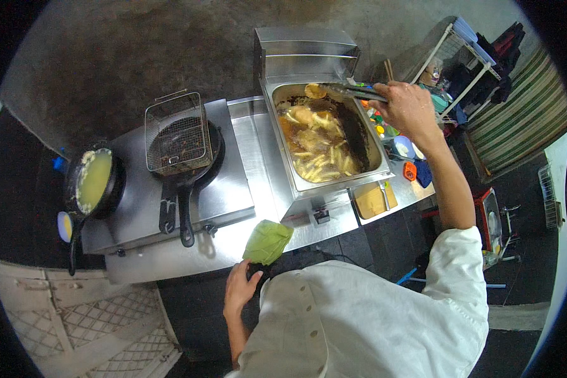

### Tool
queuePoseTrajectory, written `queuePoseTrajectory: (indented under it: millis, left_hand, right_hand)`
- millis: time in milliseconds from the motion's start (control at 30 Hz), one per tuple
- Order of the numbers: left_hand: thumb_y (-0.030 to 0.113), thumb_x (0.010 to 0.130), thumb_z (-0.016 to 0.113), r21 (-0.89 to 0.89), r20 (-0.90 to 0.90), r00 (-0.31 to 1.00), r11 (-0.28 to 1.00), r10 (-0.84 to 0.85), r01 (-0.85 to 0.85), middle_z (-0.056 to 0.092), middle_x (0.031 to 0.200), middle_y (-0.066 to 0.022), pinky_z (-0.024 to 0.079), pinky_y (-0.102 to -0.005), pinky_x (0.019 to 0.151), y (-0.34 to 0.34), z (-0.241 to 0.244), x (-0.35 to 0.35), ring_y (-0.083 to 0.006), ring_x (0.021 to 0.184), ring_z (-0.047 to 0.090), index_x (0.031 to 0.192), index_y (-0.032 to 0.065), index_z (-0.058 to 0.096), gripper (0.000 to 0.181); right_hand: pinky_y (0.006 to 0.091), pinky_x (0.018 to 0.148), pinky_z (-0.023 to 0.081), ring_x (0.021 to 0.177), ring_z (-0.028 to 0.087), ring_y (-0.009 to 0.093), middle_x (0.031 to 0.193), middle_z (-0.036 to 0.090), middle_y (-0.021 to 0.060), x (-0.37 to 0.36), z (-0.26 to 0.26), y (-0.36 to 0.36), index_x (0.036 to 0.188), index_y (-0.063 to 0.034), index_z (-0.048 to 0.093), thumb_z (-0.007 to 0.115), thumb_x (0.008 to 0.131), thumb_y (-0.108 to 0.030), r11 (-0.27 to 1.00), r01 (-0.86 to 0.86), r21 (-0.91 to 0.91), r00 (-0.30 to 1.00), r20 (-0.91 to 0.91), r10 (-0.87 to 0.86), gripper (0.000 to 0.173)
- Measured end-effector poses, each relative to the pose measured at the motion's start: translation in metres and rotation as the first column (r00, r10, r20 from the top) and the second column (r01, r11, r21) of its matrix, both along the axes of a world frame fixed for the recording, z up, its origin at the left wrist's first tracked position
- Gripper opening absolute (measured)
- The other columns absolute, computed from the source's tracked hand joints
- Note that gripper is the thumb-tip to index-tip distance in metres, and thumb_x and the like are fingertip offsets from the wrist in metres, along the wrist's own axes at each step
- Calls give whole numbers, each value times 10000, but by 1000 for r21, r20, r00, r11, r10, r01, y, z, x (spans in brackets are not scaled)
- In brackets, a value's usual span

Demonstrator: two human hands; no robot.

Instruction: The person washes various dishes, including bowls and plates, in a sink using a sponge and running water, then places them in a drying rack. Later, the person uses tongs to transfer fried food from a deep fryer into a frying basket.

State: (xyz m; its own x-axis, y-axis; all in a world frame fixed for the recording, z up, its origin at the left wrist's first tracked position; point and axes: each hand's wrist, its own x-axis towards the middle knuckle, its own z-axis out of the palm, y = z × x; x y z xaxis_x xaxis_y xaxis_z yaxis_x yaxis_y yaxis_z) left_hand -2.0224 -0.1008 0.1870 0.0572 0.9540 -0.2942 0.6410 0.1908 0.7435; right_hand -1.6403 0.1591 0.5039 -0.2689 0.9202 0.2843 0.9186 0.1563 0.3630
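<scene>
My right hand is closed around the handles of dark metal tongs, above the right back corner of a stainless steel deep fryer. At the tongs' tips is a round golden-brown piece of food. In the fryer's oil lie pale fries and larger battered pieces among bubbles. My left hand is low, at the lower edge of a folded green cloth on the steel counter's front edge; its fingers are bent, and whether they pinch the cloth is unclear.
A wire fryer basket rests on a black frying pan on the left. Farther left is a pan holding yellowish liquid. Right of the fryer are a cutting board with a knife, bowls and an orange container.
</scene>
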Motion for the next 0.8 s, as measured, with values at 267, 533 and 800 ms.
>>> queuePoseTrajectory:
  millis: [267,533,800]
  left_hand:
    - [268,884,773,-6,-13,1000,1000,4,-4,673,1159,-226,519,-441,939,4,3,-11,-360,1072,663,1345,-6,601,563]
    - [273,904,750,-59,15,999,998,34,-34,654,1238,-247,504,-462,978,-7,2,-21,-381,1135,644,1348,-14,599,550]
    - [336,909,760,-24,-1,996,996,85,-85,661,1203,-226,510,-471,954,-27,-30,-52,-380,1098,647,1339,-1,605,568]
  right_hand:
    - [487,742,581,859,726,367,916,738,133,7,-4,-8,1136,-174,762,700,898,-431,999,23,24,996,-81,-21,356]
    - [466,782,571,895,721,344,986,746,117,0,3,-13,1208,-174,749,707,893,-445,996,82,-17,993,-82,-84,418]
    - [465,861,562,1007,715,346,1114,749,134,-40,17,-14,1209,-121,746,693,915,-467,998,52,-45,994,-93,-56,457]
